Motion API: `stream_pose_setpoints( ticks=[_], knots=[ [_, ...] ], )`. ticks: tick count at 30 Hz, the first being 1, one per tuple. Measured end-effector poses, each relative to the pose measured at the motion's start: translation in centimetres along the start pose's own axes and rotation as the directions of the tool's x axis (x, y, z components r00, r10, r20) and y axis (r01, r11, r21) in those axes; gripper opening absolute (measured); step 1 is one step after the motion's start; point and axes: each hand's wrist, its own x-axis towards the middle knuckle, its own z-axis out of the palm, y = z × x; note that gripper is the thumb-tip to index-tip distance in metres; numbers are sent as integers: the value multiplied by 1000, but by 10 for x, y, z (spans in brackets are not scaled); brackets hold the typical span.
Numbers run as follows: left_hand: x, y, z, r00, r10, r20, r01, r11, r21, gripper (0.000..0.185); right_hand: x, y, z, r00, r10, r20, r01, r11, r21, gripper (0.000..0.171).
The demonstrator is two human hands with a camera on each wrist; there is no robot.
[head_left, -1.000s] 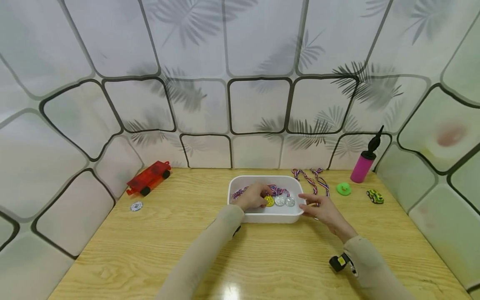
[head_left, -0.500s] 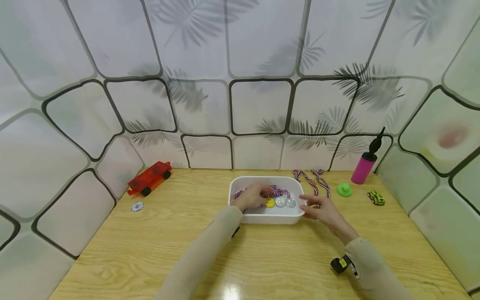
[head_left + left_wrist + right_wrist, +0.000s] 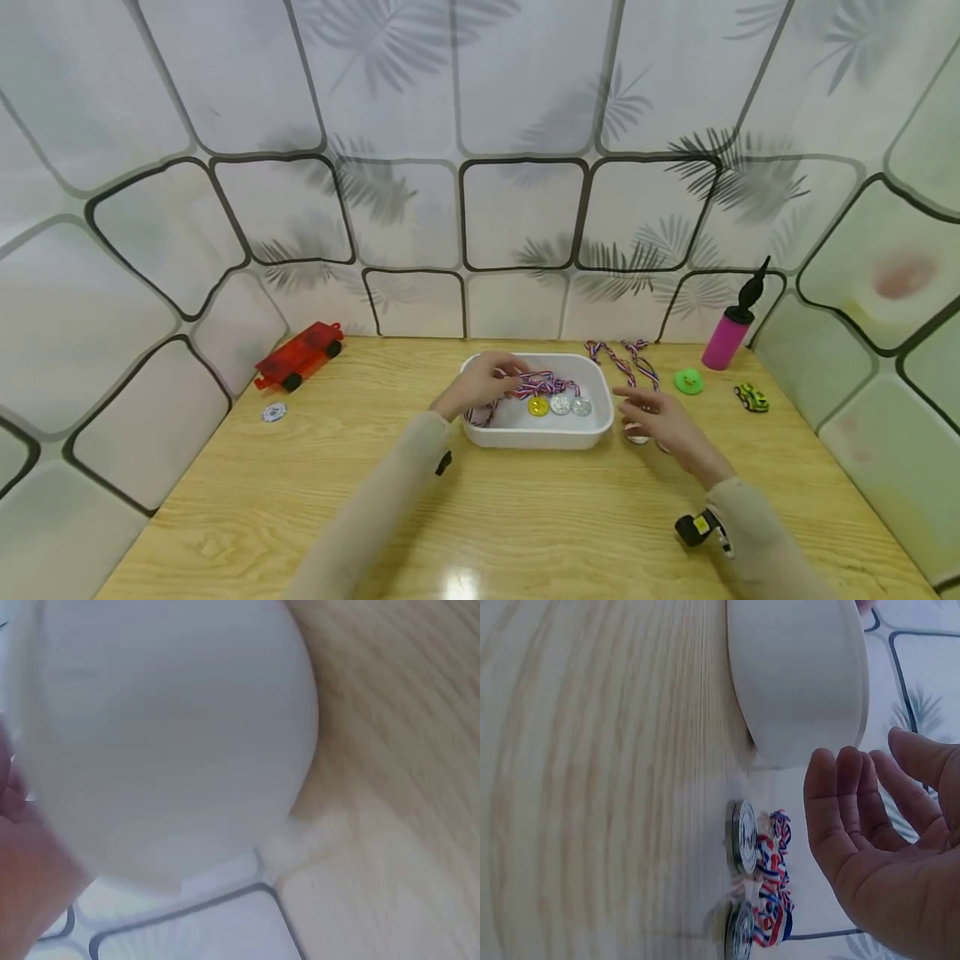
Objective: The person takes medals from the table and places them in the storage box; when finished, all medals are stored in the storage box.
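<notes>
Left hand [image 3: 480,385] now lifted off the medals [image 3: 559,405], pinching ribbon [image 3: 525,385] over the tub [image 3: 536,435]; right hand [image 3: 660,417] drawn back, grip loose, empty.

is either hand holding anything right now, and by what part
The left hand pinches a medal's striped ribbon over the white tray, not the disc. The right hand is open and holds nothing.
</notes>
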Motion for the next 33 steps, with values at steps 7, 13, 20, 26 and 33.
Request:
stream_pose_setpoints(
  ticks=[7,13,20,26,33],
  knots=[
    [-20,-13,-24,994,-22,-106,10,994,-109,24,-3,7,-13,999,24,-21,-25,997,-72,49],
    [-40,-25,-39,987,-44,-155,7,973,-229,24,-3,14,-25,999,35,-36,-39,993,-110,51],
    [-55,-45,-47,977,-73,-201,25,972,-234,21,-3,22,-37,1000,24,1,-24,990,-137,47],
    [-70,-50,-47,976,-112,-187,69,972,-224,24,-2,25,-38,999,15,50,-1,967,-255,45],
    [-83,-50,-47,981,-175,-86,150,960,-235,38,0,26,-35,997,23,74,5,935,-356,45]
  ],
)
